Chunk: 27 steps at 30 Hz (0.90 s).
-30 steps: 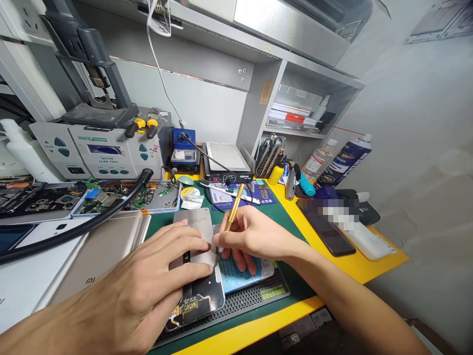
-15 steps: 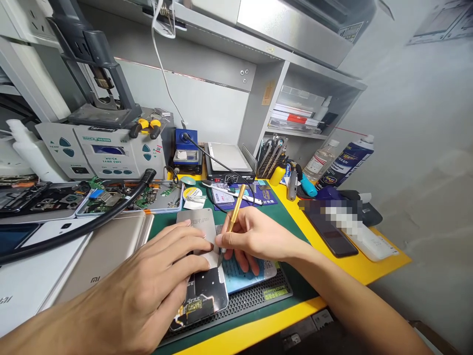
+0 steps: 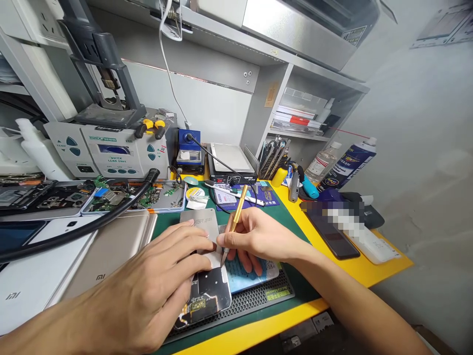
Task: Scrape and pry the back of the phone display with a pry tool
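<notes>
My left hand (image 3: 158,276) lies over a phone screen panel (image 3: 210,288), its fingers stretched out and resting on the back. The panel is silvery at the far end and black with a flex cable at the near end. In my right hand (image 3: 251,236) is a slim craft knife (image 3: 240,209) with a gold handle, pinched like a pen. Its blade tip touches the panel's right edge, by the border of the silvery and black areas. Under my right fingers lies a blue printed sheet or pouch (image 3: 240,276). Both rest on a black perforated pad (image 3: 254,301).
At left lie several phones and tablets (image 3: 103,251) and a tray of circuit boards (image 3: 170,195); a black hose (image 3: 111,222) crosses them. Behind stand a hot air station (image 3: 114,148) and a heating plate (image 3: 231,160). Bottles, a spray can (image 3: 347,165) and a dark phone (image 3: 328,229) are at right.
The whole view has shifted slightly, so everything sits a little further right. Both hands, the knife and the panel keep nearly the same places relative to each other.
</notes>
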Available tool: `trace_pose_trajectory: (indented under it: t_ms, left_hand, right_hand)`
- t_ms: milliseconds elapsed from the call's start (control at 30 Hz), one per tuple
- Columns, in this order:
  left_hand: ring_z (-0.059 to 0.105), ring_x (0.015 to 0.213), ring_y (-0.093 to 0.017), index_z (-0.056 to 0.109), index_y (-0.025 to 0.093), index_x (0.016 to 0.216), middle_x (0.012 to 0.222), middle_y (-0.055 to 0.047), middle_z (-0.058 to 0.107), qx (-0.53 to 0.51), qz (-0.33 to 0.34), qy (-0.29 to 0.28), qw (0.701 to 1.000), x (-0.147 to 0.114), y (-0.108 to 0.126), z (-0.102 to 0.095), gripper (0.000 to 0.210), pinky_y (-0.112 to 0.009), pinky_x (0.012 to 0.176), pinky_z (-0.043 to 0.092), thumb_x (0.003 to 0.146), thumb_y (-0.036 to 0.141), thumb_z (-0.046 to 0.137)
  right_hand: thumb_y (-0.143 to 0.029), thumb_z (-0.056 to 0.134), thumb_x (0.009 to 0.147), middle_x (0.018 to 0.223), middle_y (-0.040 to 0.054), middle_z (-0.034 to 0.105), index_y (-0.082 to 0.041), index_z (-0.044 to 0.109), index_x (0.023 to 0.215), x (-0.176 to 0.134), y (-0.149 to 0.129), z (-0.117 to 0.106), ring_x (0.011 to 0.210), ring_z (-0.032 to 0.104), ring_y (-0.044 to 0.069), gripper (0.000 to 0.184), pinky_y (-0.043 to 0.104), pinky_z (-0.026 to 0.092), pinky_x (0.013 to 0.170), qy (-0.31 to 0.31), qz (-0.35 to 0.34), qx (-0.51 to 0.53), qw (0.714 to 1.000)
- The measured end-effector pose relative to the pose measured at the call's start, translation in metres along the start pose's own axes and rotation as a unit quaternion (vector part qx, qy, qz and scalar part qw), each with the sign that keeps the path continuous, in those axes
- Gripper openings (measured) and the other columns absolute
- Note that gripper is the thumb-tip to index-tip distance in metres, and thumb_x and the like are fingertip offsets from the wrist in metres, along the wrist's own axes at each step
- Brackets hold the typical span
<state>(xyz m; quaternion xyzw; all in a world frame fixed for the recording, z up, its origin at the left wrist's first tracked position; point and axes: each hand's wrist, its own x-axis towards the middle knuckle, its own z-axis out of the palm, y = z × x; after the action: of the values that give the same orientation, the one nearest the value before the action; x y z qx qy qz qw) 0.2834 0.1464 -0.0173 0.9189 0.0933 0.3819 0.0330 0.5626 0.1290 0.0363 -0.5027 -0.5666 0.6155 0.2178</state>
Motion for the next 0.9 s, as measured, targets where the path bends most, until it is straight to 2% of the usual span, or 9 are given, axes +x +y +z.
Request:
trace_pose_trajectory:
  t_ms: [100,300,500,600,700,900]
  left_hand:
    - [0.078,0.151,-0.015,0.076,0.026,0.133,0.141,-0.006,0.09,0.005,0.002,-0.007,1.0,-0.0007,-0.0005,-0.0003,0.045,-0.029,0.155,0.037,0.106,-0.003,0.055]
    - [0.083,0.143,-0.016,0.076,0.027,0.131,0.135,-0.005,0.092,0.009,-0.001,0.007,1.0,0.0014,0.0017,-0.0013,0.045,-0.03,0.148,0.049,0.106,-0.004,0.055]
    - [0.082,0.142,-0.013,0.076,0.027,0.13,0.134,-0.005,0.091,0.009,0.001,0.008,1.0,0.0011,0.0016,-0.0027,0.046,-0.025,0.153,0.038,0.105,-0.004,0.054]
    - [0.08,0.146,-0.014,0.076,0.026,0.132,0.135,-0.005,0.09,0.007,0.001,0.004,1.0,0.0017,0.0018,-0.0021,0.046,-0.027,0.153,0.039,0.105,-0.004,0.054]
    - [0.08,0.145,-0.015,0.074,0.026,0.132,0.133,-0.004,0.089,0.007,0.002,0.005,1.0,0.0014,0.0016,-0.0012,0.046,-0.028,0.153,0.04,0.105,-0.005,0.054]
    - [0.074,0.156,-0.018,0.071,0.025,0.139,0.146,-0.008,0.086,0.002,0.006,-0.04,0.999,-0.0058,-0.0032,-0.0014,0.047,-0.034,0.156,0.039,0.106,-0.004,0.055]
  right_hand:
    - [-0.069,0.107,0.088,0.054,-0.0014,0.071,-0.019,0.075,0.074,0.0002,0.0007,-0.0003,0.035,0.057,0.011,0.061,0.018,0.046,0.035,0.003,-0.001,0.001,1.0]
    - [-0.07,0.108,0.089,0.054,-0.0029,0.07,-0.019,0.073,0.073,-0.0001,-0.0001,0.0008,0.031,0.049,0.008,0.064,0.019,0.044,0.034,0.003,-0.004,0.004,1.0]
    - [-0.072,0.108,0.087,0.054,-0.0023,0.071,-0.019,0.073,0.073,-0.0009,-0.0008,0.0002,0.032,0.05,0.008,0.065,0.019,0.045,0.035,0.007,-0.002,0.001,1.0]
    - [-0.072,0.107,0.088,0.054,-0.0016,0.071,-0.019,0.075,0.075,-0.0005,-0.0003,-0.0011,0.032,0.05,0.008,0.063,0.019,0.046,0.035,0.001,0.0,-0.001,1.0]
    - [-0.074,0.106,0.087,0.053,-0.001,0.069,-0.019,0.075,0.075,-0.0006,-0.0004,-0.0017,0.035,0.056,0.011,0.064,0.019,0.047,0.036,-0.004,-0.001,-0.002,1.0]
    - [-0.073,0.108,0.087,0.053,-0.0011,0.07,-0.019,0.076,0.078,-0.0013,-0.0017,-0.0022,0.034,0.054,0.01,0.064,0.019,0.049,0.036,-0.01,-0.006,0.001,1.0]
